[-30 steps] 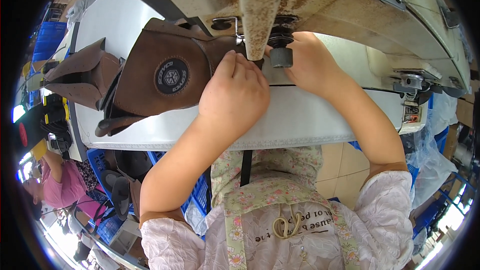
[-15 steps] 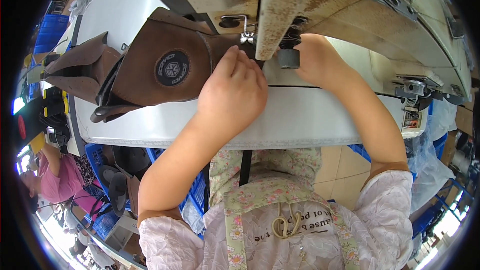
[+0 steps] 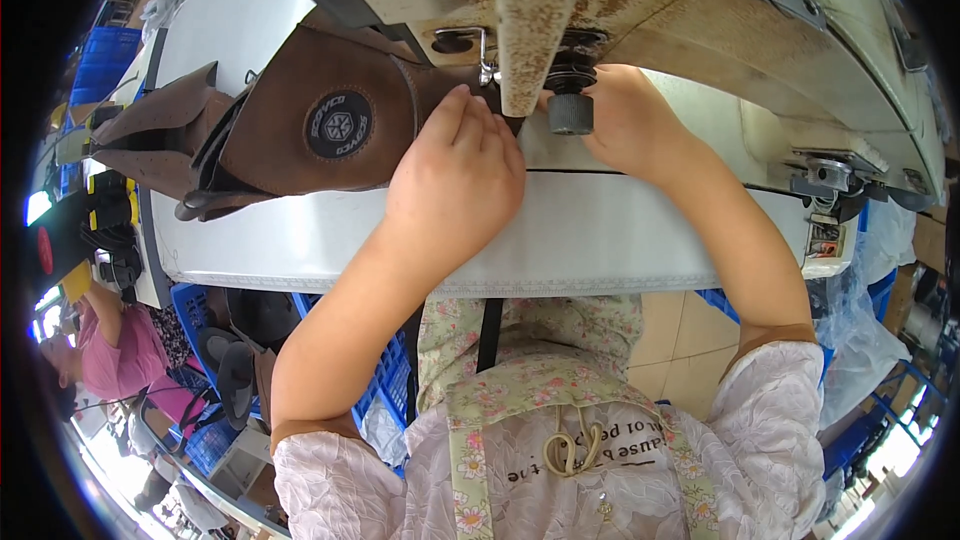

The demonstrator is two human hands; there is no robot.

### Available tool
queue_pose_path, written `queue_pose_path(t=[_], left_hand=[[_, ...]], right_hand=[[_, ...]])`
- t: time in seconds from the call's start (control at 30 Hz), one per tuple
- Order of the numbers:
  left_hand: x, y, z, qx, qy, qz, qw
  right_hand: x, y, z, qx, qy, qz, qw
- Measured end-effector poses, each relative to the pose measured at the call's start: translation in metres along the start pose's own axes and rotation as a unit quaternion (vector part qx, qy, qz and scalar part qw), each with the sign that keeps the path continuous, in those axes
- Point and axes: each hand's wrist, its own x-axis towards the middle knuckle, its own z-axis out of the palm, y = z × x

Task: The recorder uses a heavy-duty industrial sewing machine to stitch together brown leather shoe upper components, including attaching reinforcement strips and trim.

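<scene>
A brown leather boot upper (image 3: 285, 130) with a round dark patch (image 3: 340, 124) lies on the white sewing machine bed, its forked, flared end reaching left. My left hand (image 3: 455, 160) rests over its narrow right end, fingers bent and held together, gripping the leather close to the presser area; the thumb is hidden. Past the machine's head, my right hand (image 3: 630, 122) is at the far side of the work, its fingers mostly covered by the machine's dark knob (image 3: 571, 113) and worn casing. What it touches cannot be seen.
Overhead, the rust-stained sewing machine arm (image 3: 660, 0) crosses the top and right. The white table's front edge (image 3: 560, 285) runs before my lap. At lower left, a blue crate (image 3: 190, 315) holds dark pieces. A co-worker in pink (image 3: 125, 350) sits at far left.
The boot upper and my left hand have shifted slightly left. The machine's head also appears a little further left in the picture. My right hand stays at nearly the same place.
</scene>
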Motion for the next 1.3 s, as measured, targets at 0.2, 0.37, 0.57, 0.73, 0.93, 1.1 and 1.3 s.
queue_pose_path(t=[0.2, 0.37, 0.57, 0.73, 0.93, 1.1, 1.3], left_hand=[[-0.004, -0.005, 0.003, 0.012, -0.004, -0.002, 1.000], [-0.006, -0.001, 0.004, 0.052, -0.008, -0.041, 0.998], [-0.009, 0.011, 0.003, -0.010, 0.031, -0.136, 0.990], [-0.011, 0.014, 0.009, 0.008, 0.029, -0.123, 0.992], [-0.014, 0.010, 0.011, 0.027, 0.041, -0.099, 0.994], [-0.016, 0.005, 0.015, 0.001, 0.063, -0.090, 0.994], [-0.023, -0.009, 0.021, -0.048, 0.095, -0.066, 0.992]], right_hand=[[0.004, -0.003, -0.001, 0.041, 0.015, 0.005, 0.999], [0.004, 0.005, 0.010, 0.047, 0.027, -0.008, 0.998], [0.003, 0.007, 0.010, 0.063, 0.046, -0.014, 0.997], [0.002, 0.007, 0.009, 0.060, 0.028, -0.005, 0.998], [0.001, 0.004, 0.010, 0.085, 0.018, 0.034, 0.996], [0.000, 0.004, 0.010, 0.066, 0.017, 0.032, 0.997], [0.001, -0.002, 0.009, 0.047, 0.013, 0.041, 0.998]])
